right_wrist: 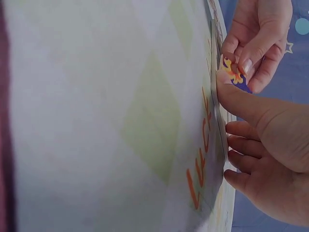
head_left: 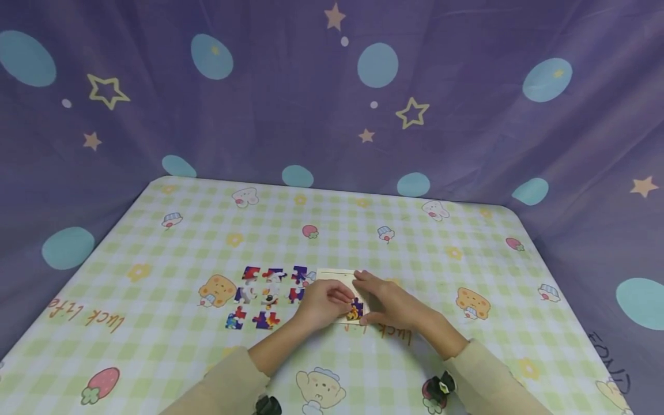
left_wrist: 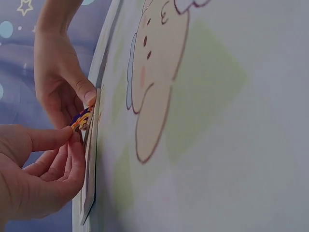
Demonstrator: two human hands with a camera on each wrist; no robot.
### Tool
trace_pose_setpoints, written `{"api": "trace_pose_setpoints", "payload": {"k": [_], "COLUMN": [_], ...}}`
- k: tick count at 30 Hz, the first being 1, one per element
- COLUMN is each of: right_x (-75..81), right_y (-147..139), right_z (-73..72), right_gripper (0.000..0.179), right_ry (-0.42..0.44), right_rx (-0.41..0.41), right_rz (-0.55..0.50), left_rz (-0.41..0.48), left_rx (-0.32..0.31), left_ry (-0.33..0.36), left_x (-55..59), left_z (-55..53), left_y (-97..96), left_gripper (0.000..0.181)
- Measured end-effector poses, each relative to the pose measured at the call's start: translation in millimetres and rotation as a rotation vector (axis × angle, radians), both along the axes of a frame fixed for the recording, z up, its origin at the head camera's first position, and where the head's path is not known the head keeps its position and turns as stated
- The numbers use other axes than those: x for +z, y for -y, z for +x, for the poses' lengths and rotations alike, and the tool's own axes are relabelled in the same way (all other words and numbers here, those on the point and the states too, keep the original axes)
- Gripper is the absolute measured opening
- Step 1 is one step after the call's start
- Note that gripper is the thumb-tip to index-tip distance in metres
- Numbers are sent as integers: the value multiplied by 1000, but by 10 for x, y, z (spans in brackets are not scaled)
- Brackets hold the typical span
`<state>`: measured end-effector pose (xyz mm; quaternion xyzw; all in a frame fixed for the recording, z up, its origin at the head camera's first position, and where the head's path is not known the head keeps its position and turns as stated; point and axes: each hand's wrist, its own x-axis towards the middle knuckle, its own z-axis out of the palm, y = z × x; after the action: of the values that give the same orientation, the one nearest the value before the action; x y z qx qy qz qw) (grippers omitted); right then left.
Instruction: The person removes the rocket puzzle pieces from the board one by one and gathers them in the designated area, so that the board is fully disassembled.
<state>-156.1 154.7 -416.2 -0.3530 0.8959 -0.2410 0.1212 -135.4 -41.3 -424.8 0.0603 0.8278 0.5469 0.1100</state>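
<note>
My left hand [head_left: 321,304] pinches a purple and yellow jigsaw piece [head_left: 355,310] between thumb and fingertips, over the near right corner of a pale puzzle tray [head_left: 334,275]. Seen from the left wrist, the piece [left_wrist: 82,118] tilts up from the tray's surface. My right hand [head_left: 396,304] holds the tray along its right side, thumb at the near corner and forefinger at the far one. In the right wrist view, its thumb [right_wrist: 236,99] lies right beside the piece, with the other fingers against the tray's edge. Both hands hide part of the tray.
Several loose jigsaw pieces [head_left: 270,295] lie in rough rows left of the tray; the left hand is close to the rightmost ones. A checked cloth with printed cartoons [head_left: 321,389] covers the table. Behind it hangs a purple curtain [head_left: 311,115].
</note>
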Motion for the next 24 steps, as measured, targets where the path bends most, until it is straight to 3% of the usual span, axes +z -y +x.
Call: {"api": "trace_pose_setpoints", "payload": {"k": [7,15,24], "right_x": [-18,-33,-2], "right_y": [0,4,3], "right_z": [4,11,15], "right_gripper": [72,73,75], "right_ry": [7,28,26], "right_rx": [-3,-13,-18], "right_rz": [-3,3,18], "left_rz": [-6,-49,-223], "left_rx": [24,81,156], "left_ry": [34,35,-35], "left_x": [9,46,147], "left_z": [51,192,317], "left_y": [160,459,746], "left_gripper": [13,11,14]}}
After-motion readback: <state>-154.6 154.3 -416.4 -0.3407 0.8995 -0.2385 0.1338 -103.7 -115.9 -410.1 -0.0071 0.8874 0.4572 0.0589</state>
